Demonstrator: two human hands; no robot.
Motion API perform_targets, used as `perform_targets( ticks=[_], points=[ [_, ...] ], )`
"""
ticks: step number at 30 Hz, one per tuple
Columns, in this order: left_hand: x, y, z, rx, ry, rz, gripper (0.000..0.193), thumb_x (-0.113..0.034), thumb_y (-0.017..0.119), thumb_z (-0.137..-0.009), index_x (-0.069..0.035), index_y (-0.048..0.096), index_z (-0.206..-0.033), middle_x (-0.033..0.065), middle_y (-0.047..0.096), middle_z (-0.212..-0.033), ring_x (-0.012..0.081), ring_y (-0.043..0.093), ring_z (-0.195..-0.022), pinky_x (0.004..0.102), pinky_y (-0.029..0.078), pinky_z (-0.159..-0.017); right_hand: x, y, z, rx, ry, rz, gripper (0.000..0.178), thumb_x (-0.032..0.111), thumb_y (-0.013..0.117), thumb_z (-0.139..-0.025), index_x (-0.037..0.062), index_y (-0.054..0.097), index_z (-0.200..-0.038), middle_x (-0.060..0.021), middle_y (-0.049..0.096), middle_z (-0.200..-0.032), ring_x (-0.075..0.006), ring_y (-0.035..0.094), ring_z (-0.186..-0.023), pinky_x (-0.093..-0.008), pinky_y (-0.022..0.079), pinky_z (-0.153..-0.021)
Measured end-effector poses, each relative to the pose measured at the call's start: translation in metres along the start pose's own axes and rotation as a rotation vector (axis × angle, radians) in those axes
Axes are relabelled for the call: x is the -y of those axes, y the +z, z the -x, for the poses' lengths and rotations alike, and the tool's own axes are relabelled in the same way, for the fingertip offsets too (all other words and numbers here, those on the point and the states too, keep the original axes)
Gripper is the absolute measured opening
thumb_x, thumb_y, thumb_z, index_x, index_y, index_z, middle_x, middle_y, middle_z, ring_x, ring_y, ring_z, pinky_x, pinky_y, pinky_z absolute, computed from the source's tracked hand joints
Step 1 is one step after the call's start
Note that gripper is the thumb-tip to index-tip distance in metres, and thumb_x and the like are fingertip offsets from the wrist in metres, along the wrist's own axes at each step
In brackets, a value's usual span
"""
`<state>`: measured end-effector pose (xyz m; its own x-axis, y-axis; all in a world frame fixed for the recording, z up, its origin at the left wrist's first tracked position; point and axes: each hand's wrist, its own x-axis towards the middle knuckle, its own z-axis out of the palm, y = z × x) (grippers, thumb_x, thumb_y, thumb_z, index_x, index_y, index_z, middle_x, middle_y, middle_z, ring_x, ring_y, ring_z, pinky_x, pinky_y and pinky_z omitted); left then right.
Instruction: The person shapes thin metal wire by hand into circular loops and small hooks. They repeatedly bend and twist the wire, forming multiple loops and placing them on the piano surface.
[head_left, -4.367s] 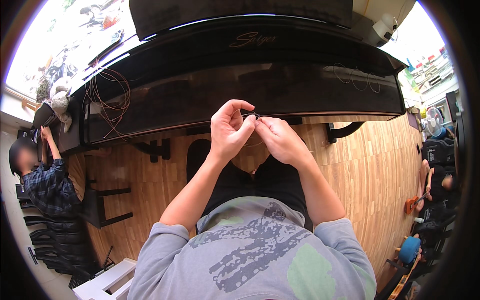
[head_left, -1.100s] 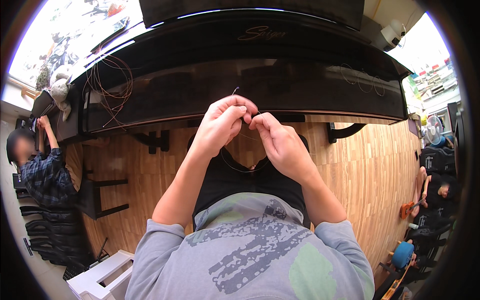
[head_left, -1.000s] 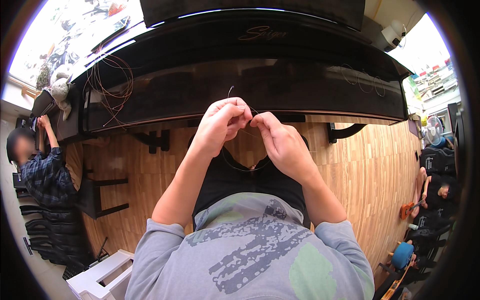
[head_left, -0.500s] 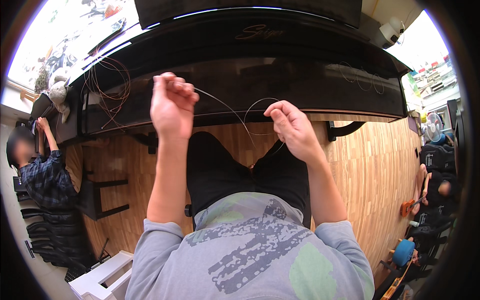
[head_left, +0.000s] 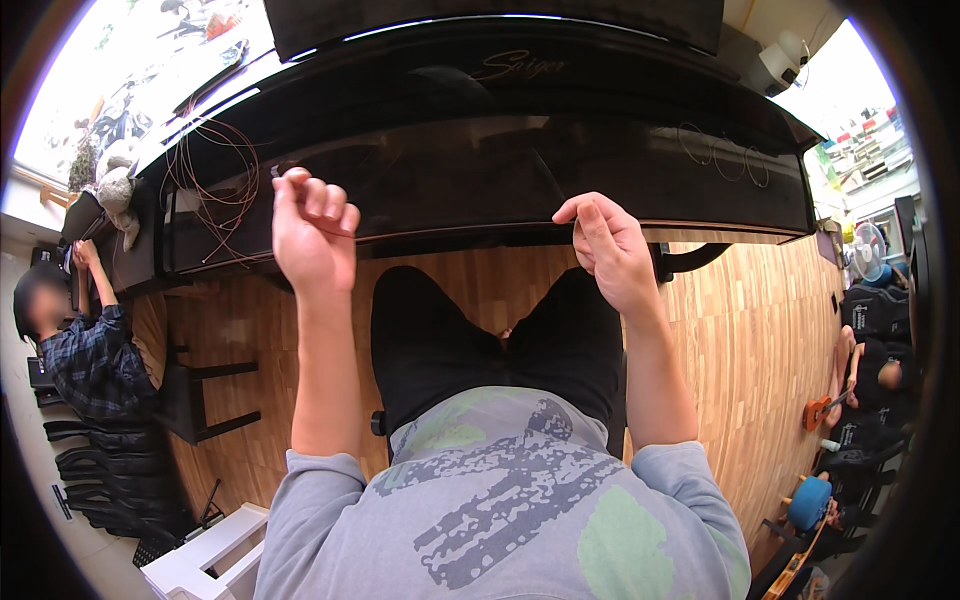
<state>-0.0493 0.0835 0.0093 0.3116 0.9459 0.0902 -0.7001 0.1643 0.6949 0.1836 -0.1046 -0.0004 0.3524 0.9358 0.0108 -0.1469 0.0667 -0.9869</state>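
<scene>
The left hand (head_left: 312, 228) is fisted and the right hand (head_left: 608, 245) pinches fingertips, raised well apart before the black piano (head_left: 500, 130). Each grip seems closed on an end of a thin wire, too fine to trace here. Pulled harder, it could slip or whip back.

Piano (head_left: 500, 190): black, glossy lacquer, mirror-smooth, reflecting room. Floor (head_left: 740, 330): light wood strips, satin sheen. Wire coil (head_left: 215, 180) on piano top: thin reddish metal. Shirt (head_left: 500, 520): grey matt cloth, soft, printed. Trousers (head_left: 430, 340): black matt cloth.
</scene>
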Motion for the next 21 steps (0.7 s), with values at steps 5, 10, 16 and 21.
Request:
perform_targets(
  ticks=[5,10,16,21],
  points=[
    [0.030,0.022,0.025,0.091,-0.237,0.093,0.028,-0.029,0.034,-0.104,-0.012,0.053,-0.091,-0.0038,0.034,-0.063,0.0085,0.035,-0.055,0.0237,0.033,-0.046,0.004,0.019,0.008,0.035,-0.137,0.254,0.025,0.023,0.056,-0.097,0.0018,0.063,-0.087,0.0045,0.052,-0.066,-0.0028,0.045,-0.061,-0.0190,0.037,-0.055],
    [0.054,0.032,0.041,0.100,-0.460,-0.085,0.033,-0.033,0.035,-0.103,-0.006,0.051,-0.112,-0.0026,0.039,-0.071,0.0082,0.039,-0.056,0.0234,0.036,-0.048,-0.002,0.041,0.010,0.043,-0.251,0.581,0.017,0.018,0.065,-0.089,0.0016,0.064,-0.084,-0.0101,0.061,-0.070,-0.0201,0.057,-0.060,-0.0298,0.045,-0.056],
    [0.078,0.002,0.033,0.152,-0.365,-0.457,0.039,-0.030,0.035,-0.103,-0.002,0.046,-0.128,0.0000,0.048,-0.080,0.0096,0.052,-0.068,0.0243,0.043,-0.056,-0.022,0.048,0.003,-0.071,-0.342,0.944,0.025,0.024,0.064,-0.088,0.0038,0.060,-0.074,-0.0095,0.061,-0.069,-0.0279,0.059,-0.059,-0.0365,0.045,-0.052],
    [0.083,-0.007,0.030,0.192,-0.144,-0.987,0.051,-0.030,0.036,-0.102,0.005,0.035,-0.140,0.0071,0.058,-0.094,0.0151,0.060,-0.080,0.0278,0.047,-0.074,-0.034,0.051,-0.007,-0.081,-0.285,1.051,0.023,0.021,0.066,-0.086,0.0023,0.061,-0.075,-0.0099,0.060,-0.068,-0.0274,0.058,-0.060,-0.0358,0.044,-0.054]
  ],
)
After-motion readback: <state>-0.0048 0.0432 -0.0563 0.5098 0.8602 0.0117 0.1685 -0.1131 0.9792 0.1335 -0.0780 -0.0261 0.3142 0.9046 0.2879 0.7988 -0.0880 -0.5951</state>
